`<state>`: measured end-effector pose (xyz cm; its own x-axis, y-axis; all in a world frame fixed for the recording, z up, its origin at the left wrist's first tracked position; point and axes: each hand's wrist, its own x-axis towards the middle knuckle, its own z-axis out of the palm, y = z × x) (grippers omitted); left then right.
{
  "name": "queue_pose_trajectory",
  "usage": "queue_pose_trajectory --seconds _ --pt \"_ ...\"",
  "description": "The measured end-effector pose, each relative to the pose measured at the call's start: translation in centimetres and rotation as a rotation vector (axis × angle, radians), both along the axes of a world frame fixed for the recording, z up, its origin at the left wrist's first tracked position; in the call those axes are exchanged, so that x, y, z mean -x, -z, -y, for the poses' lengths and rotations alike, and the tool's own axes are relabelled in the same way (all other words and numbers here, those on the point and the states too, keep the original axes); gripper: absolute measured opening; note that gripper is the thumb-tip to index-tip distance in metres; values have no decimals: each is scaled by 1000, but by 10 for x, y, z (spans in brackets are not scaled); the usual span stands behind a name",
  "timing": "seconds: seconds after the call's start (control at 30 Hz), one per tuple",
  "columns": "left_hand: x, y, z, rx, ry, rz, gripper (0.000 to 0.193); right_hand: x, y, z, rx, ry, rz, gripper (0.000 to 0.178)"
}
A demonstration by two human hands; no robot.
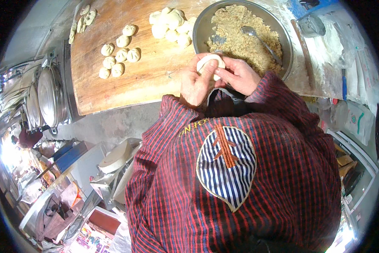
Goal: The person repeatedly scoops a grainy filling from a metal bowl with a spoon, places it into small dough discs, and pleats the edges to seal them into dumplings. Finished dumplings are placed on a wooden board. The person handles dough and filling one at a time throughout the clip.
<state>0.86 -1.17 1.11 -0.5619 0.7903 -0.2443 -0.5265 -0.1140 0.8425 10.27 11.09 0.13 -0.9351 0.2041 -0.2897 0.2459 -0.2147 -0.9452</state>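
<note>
Just in front of the near rim of a wide metal bowl [287,40], a pale round dough wrapper [209,63] is held between both hands. My left hand [192,84] curls round its left side, with the thumb on top. My right hand [242,76] pinches its right edge. Whether any filling lies inside the wrapper cannot be seen. Crumbly tan filling [235,25] fills much of the bowl, and a metal spoon [261,42] rests in it. Several pleated buns [122,55] sit on the left of the wooden board [155,76]; dough pieces [170,23] are heaped beside the bowl.
A rolling pin [304,52] lies right of the bowl, near flour [326,55] and a clear glass jar [312,26]. Longer dough pieces [86,21] are at the board's far left corner. Large round metal pans [50,95] stand left of the board.
</note>
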Motion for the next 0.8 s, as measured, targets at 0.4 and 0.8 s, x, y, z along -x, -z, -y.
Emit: queue_pose_trajectory --seconds 0.4,0.8 --pt "11 -2 21 8 100 479 26 -55 2 -113 -1642 -64 460 28" --pt "8 0 24 61 117 419 26 -45 38 -140 -1620 -316 659 15"
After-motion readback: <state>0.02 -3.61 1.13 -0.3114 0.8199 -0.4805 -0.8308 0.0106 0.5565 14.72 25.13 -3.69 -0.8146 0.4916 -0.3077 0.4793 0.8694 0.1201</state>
